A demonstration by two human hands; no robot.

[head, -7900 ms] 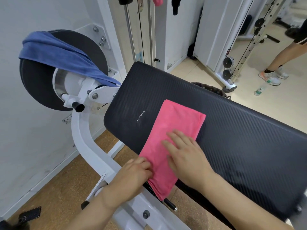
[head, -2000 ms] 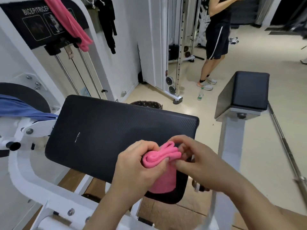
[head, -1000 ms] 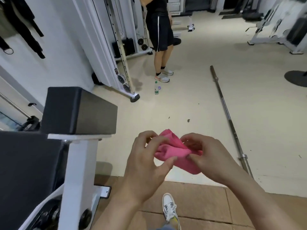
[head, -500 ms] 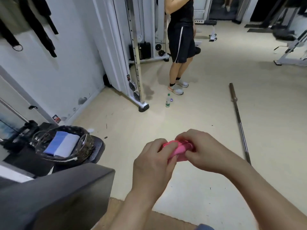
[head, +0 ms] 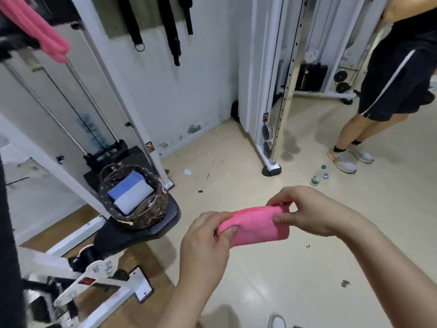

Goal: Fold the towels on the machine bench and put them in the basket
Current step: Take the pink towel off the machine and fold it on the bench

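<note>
A folded pink towel (head: 256,223) is held in the air over the floor, stretched between both hands. My left hand (head: 205,240) pinches its left end, thumb on top. My right hand (head: 307,209) pinches its right end. To the left stands a dark wicker basket (head: 151,209) on a black machine seat (head: 142,230). A folded blue towel (head: 125,185) and a folded pale blue-grey towel (head: 133,200) lie inside the basket. The basket is about a hand's width left of my left hand and further from me.
White machine frame bars (head: 71,275) fill the lower left. Another pink towel (head: 35,29) hangs at the top left. A person (head: 390,86) stands at the right near a plastic bottle (head: 316,177). A white cable tower (head: 267,91) rises behind.
The pink towel was folded flat on the bench, then lifted. The view swung from the open floor to the basket, which now sits close at the left. The towel is stretched wider between my hands.
</note>
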